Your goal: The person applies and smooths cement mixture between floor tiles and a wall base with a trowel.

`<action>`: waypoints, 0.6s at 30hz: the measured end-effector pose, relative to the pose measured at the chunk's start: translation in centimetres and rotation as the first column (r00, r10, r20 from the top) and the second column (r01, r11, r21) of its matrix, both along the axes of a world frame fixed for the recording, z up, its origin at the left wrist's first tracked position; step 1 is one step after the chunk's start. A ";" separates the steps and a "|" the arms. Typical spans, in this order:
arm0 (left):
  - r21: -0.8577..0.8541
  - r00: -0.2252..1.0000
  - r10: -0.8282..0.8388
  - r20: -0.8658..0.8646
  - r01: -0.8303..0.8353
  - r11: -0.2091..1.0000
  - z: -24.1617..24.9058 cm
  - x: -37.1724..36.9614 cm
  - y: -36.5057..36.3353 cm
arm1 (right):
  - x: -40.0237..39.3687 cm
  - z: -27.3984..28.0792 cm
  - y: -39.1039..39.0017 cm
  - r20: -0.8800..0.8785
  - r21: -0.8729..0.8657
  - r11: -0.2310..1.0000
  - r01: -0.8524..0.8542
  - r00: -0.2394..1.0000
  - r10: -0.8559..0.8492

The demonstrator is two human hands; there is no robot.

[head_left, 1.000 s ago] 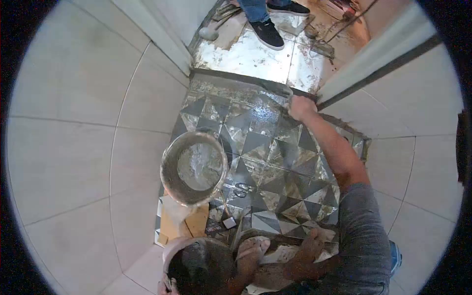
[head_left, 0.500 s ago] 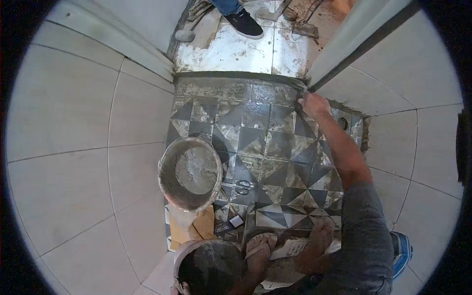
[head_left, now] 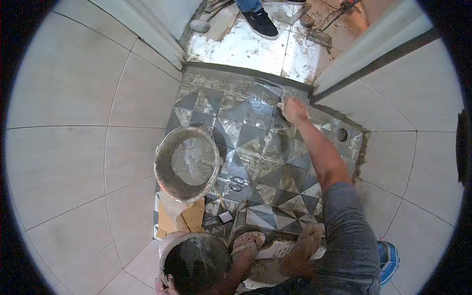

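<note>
My right hand (head_left: pixel 295 109) is closed around the handle of a trowel (head_left: pixel 270 83), whose thin blade lies near the strip of wet mortar (head_left: pixel 221 78) along the doorway edge. Below it spreads a patterned tile floor (head_left: pixel 250 140), smeared with cement. At the bottom left, my left hand (head_left: pixel 167 286) grips the rim of a dark-insided bucket (head_left: pixel 194 263). Another bucket (head_left: pixel 162 172), holding grey wet mix (head_left: pixel 191 160), stands just above that one.
Pliers or scissors (head_left: pixel 237 184), cardboard (head_left: pixel 169 216) and a small dark box (head_left: pixel 212 221) lie beside the buckets. A drain hole (head_left: pixel 341 134) is at the right. Beyond the doorway are a person's shoe (head_left: pixel 260 23) and a mallet (head_left: pixel 200 26). Tiled walls flank both sides.
My right hand has moved left from the right door-frame corner, bringing the trowel along the mortar strip. The camera view has shifted and turned slightly. A second shoe now shows beyond the doorway.
</note>
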State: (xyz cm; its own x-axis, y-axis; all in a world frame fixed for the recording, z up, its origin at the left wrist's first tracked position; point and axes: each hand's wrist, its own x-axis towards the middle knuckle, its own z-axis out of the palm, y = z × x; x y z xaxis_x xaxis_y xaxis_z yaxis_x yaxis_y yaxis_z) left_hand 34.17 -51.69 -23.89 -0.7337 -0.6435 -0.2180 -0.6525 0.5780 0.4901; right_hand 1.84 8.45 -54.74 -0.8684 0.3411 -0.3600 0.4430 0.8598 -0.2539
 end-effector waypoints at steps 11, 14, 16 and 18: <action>-0.176 0.978 -0.209 0.005 0.207 0.962 0.2 0.7 -0.4 | -0.3 -2.9 2.7 0.047 -0.017 0.994 0.112 0.993 -0.111; -0.093 0.972 -0.231 -0.035 0.227 0.970 -0.2 0.5 -0.3 | 3.4 -3.6 5.2 0.037 0.014 0.983 0.185 0.982 -0.186; -0.064 0.971 -0.231 -0.057 0.227 0.972 0.3 -0.9 1.7 | 6.4 -3.7 6.2 0.051 0.043 0.973 0.229 0.972 -0.231; -0.045 0.969 -0.233 -0.084 0.230 0.972 -0.1 -0.1 0.0 | 8.7 -3.6 6.5 0.015 0.051 0.957 0.285 0.958 -0.286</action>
State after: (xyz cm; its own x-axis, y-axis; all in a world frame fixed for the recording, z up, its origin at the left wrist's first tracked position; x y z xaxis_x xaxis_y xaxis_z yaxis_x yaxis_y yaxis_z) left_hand 34.09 -51.65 -24.01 -0.8791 -0.4595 -0.1268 -0.4539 0.7259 0.5168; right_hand 10.57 14.91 -58.30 -0.7242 0.5908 -0.3557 0.6770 0.7074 -0.2033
